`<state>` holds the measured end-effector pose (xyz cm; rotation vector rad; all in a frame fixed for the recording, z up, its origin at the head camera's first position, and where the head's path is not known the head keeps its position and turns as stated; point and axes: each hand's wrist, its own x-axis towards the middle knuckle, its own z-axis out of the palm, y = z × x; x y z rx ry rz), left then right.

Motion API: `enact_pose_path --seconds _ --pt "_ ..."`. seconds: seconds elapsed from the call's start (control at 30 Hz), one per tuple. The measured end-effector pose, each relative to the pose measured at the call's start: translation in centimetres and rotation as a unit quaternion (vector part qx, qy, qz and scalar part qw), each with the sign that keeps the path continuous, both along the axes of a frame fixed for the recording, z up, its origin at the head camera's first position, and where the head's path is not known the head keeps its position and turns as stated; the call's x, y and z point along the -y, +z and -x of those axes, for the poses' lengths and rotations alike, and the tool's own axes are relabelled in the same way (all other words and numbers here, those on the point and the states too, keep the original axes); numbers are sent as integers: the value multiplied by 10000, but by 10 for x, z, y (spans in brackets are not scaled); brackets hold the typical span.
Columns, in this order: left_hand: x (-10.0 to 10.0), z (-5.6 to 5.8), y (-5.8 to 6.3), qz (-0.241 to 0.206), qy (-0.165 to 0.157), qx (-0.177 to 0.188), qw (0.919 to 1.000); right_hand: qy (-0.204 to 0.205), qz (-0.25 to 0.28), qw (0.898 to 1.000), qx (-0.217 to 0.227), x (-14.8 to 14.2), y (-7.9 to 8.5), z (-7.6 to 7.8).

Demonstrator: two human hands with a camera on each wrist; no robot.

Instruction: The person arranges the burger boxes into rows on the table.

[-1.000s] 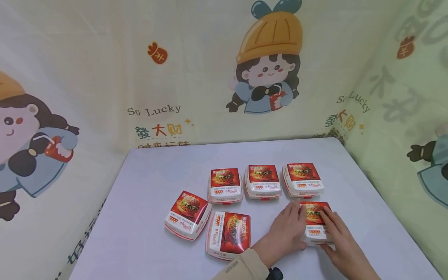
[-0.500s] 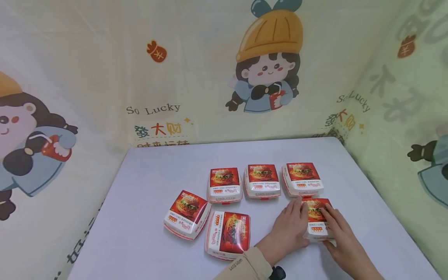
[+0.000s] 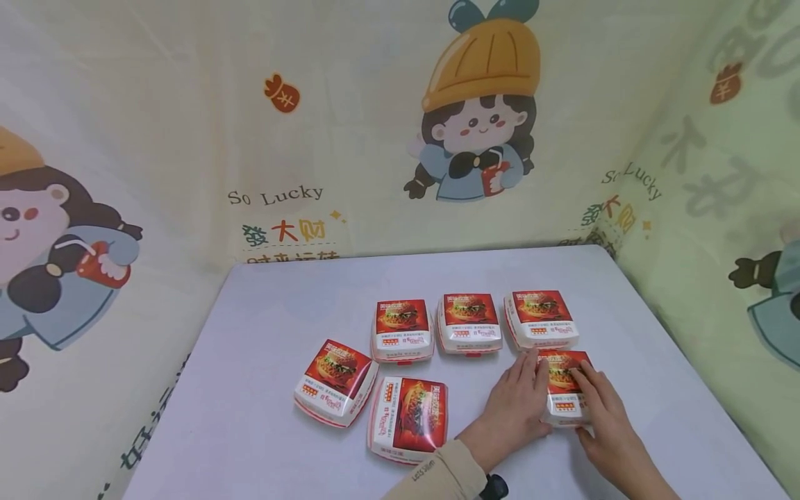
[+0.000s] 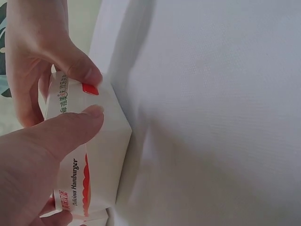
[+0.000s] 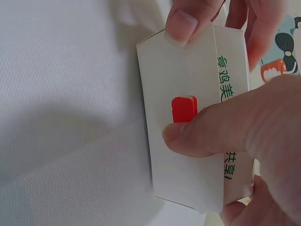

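Note:
Both hands grip one red-and-white hamburger box (image 3: 566, 406) at the table's right side, directly in front of the rightmost back box (image 3: 541, 321); its back edge is right at that box's front. The left hand (image 3: 509, 410) holds its left side, fingers along the edge. On the right side is the right hand (image 3: 612, 423), its fingers reaching over the printed lid. In the left wrist view, the left thumb (image 4: 77, 129) presses the white front face. The right thumb (image 5: 207, 127) lies across that face beside a red tab (image 5: 184, 109) in the right wrist view.
Two more hamburger boxes, a left one (image 3: 403, 332) and a middle one (image 3: 470, 325), continue the back row. Nearer stand a tilted box (image 3: 336, 383) and a sideways-turned box (image 3: 409, 420), close together left of the hands. A printed cloth (image 3: 369, 139) encloses the white table (image 3: 262, 347).
The hands have slid the gripped hamburger box away from the person, up to the rightmost back box. The other boxes stay where they were.

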<state>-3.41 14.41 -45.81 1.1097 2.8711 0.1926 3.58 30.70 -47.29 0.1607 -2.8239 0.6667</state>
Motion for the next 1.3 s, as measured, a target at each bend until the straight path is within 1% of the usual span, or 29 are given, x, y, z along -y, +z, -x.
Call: enact_pose_path --seconds 0.13,0.2,0.3,0.4,0.43,0.5,0.63,0.7,0.77,0.83,0.9,1.0,1.07,1.13,1.23,1.3 --pt "1 1 1 -64 -11 -9 10000 -59 54 9999 75 1 1 1" --pt "2 1 1 -103 -25 9 9999 -65 71 9999 40 1 1 2" --pt "2 1 3 -138 8 190 9997 -91 55 9999 -11 2 0 2" --pt "3 1 4 -208 83 483 9986 -117 -36 9999 -57 2 -1 2" --pt "4 1 5 -249 113 563 9980 -150 -50 9999 47 3 0 2" --pt "6 1 6 -323 108 600 9976 -197 -97 9995 224 2 1 2" --pt "11 -1 12 -447 25 452 9980 -310 -88 9971 691 2 8 2" --pt "14 -1 16 -487 -17 413 9980 -328 -61 9966 750 2 11 3" --pt "17 -1 20 -536 0 494 9973 -319 14 9967 750 2 14 3" --pt "21 -1 24 -596 41 656 9961 -284 141 9973 656 4 16 4" --pt "26 -1 27 -637 27 699 9955 -232 285 9982 465 6 18 5" --pt "36 0 30 -706 -26 648 9954 -57 459 9989 -96 11 20 6" --pt "44 0 32 -706 -56 555 9959 54 473 9978 -464 15 21 6" --pt "51 1 34 -754 -4 571 9955 145 442 9960 -758 20 23 7" --pt "62 2 36 -812 141 609 9947 197 401 9956 -819 27 27 7" --pt "68 2 38 -895 198 614 9939 172 385 9961 -777 31 31 8"
